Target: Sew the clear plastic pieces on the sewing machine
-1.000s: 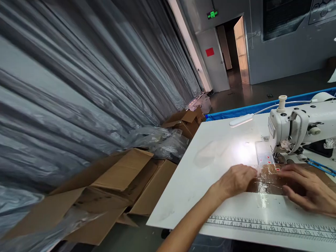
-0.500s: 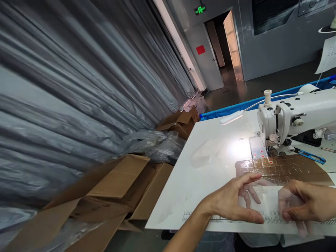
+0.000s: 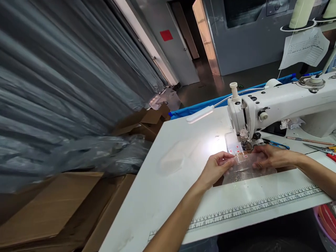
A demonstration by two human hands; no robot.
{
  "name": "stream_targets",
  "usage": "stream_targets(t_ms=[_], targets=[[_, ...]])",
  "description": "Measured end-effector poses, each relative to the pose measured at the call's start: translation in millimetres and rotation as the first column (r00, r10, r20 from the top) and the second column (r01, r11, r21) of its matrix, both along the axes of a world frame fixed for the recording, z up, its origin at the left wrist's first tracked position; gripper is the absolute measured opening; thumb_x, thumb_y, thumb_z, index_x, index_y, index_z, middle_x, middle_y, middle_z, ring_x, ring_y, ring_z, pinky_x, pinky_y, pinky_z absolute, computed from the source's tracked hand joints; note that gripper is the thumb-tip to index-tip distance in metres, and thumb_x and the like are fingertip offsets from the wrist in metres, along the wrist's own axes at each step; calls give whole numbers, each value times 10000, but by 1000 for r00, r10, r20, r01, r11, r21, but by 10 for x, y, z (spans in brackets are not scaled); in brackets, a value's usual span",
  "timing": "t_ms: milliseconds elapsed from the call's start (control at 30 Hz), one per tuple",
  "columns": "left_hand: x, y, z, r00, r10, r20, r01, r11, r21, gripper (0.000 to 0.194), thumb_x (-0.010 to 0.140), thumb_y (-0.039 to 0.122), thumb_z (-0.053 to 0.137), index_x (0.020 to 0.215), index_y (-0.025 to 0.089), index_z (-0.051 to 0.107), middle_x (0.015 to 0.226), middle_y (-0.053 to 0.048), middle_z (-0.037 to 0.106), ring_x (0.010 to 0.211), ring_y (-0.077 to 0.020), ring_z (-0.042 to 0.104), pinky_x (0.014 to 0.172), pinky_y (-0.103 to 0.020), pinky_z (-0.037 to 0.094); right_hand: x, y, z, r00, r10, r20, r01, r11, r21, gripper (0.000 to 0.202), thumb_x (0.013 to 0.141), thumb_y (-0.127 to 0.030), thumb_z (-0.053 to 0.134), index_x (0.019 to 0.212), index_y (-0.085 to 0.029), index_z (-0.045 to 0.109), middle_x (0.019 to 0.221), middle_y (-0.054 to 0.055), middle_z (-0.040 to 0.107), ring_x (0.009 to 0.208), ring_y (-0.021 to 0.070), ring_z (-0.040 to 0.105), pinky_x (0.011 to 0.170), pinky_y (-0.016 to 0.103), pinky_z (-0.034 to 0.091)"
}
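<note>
A clear plastic sheet (image 3: pixel 243 168) is stretched between my two hands, just in front of the needle area of a white sewing machine (image 3: pixel 236 122). My left hand (image 3: pixel 219 166) pinches its left side between thumb and fingers. At the right, my right hand (image 3: pixel 266 156) grips the other side, with its fingers curled and partly seen through the plastic. Beneath the sheet lies a brown taped panel (image 3: pixel 286 169), mostly covered by the plastic and my hands. Small red marks show on the machine's plate (image 3: pixel 231 142) beside the needle.
A printed ruler (image 3: pixel 243 211) runs along the front of the white table (image 3: pixel 157 196). Blue thread snips (image 3: pixel 277 144) and red-handled scissors (image 3: pixel 331 156) lie right. Cardboard boxes (image 3: pixel 52 206) stand left, with plastic bags (image 3: pixel 110 154) behind. A lamp (image 3: pixel 201 114) lights the needle area.
Both hands have moved up and away from the table's front edge to the needle area, bringing the clear plastic sheet over the brown panel. The view has turned right.
</note>
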State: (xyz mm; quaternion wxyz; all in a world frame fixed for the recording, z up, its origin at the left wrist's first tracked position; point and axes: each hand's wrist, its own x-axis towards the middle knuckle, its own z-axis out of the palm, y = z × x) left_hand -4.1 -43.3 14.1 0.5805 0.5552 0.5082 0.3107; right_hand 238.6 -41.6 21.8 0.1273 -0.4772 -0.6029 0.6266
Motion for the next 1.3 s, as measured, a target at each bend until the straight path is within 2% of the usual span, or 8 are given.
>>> stream_targets(t_ms=[200, 400, 633, 900, 1000, 1067, 1200, 1300], targets=[[1, -3, -77, 965, 219, 141, -218, 976, -22, 399, 598, 480, 853, 778, 150, 719, 675, -7, 684, 639, -133, 653, 652, -260, 564, -79, 35, -99, 938, -312, -151, 313, 950, -22, 437, 768, -579, 731, 774, -169, 580, 627, -9, 626, 517, 95, 596, 464, 207, 444], [44, -33, -42, 799, 438, 411, -362, 898, -252, 451, 461, 364, 953, 747, 138, 688, 933, -65, 752, 903, -174, 714, 918, -274, 551, -109, 49, -147, 885, -425, -188, 413, 905, -102, 354, 781, -490, 758, 725, -173, 612, 639, -1, 647, 543, 101, 620, 493, 204, 473], [58, -38, -38, 692, 448, 567, -298, 892, -341, 457, 490, 264, 958, 685, 153, 560, 1146, -90, 704, 1023, -237, 707, 890, -304, 588, -175, 17, -123, 815, -541, -207, 527, 841, -124, 416, 658, -515, 828, 648, -196, 561, 598, -17, 620, 555, 116, 616, 524, 216, 487], [52, -39, -87, 758, 431, 490, -322, 900, -295, 436, 583, 332, 916, 753, 150, 559, 1050, -106, 714, 988, -240, 716, 954, -354, 568, -153, 10, -247, 863, -479, -165, 499, 859, 115, 371, 737, -554, 675, 687, -221, 518, 628, 2, 617, 554, 163, 605, 530, 277, 474], [10, -16, -142, 855, 356, 376, -336, 934, -121, 377, 688, 365, 841, 835, 155, 564, 1071, -124, 716, 1005, -244, 707, 954, -395, 560, -106, 13, -321, 882, -469, 46, 390, 780, 489, 312, 804, -496, 568, 666, -232, 478, 574, 6, 589, 519, 179, 567, 498, 285, 393], [-34, -1, -193, 917, 323, 232, -365, 915, 170, 306, 773, 343, 760, 942, 170, 574, 1137, -121, 698, 1047, -238, 684, 940, -414, 556, -78, 10, -323, 843, -507, 176, 284, 700, 655, 307, 828, -476, 524, 648, -237, 457, 515, -5, 537, 491, 176, 521, 487, 285, 336], [-94, -17, -267, 959, 256, -120, -63, 606, 793, 242, 845, 249, 652, 1077, 195, 612, 1102, -102, 697, 1021, -234, 659, 867, -421, 558, -29, 1, -248, 873, -392, 289, 128, 757, 641, 302, 810, -512, 573, 720, -228, 521, 536, -23, 540, 504, 158, 509, 494, 268, 328], [-80, -88, -245, 912, -33, -409, 373, 487, 790, 429, 814, 334, 697, 1218, 216, 613, 1185, -132, 683, 1063, -298, 647, 912, -506, 523, 25, 10, -217, 921, -269, 281, 70, 824, 563, 270, 746, -462, 654, 743, -219, 536, 583, -27, 550, 545, 152, 512, 513, 263, 349]])
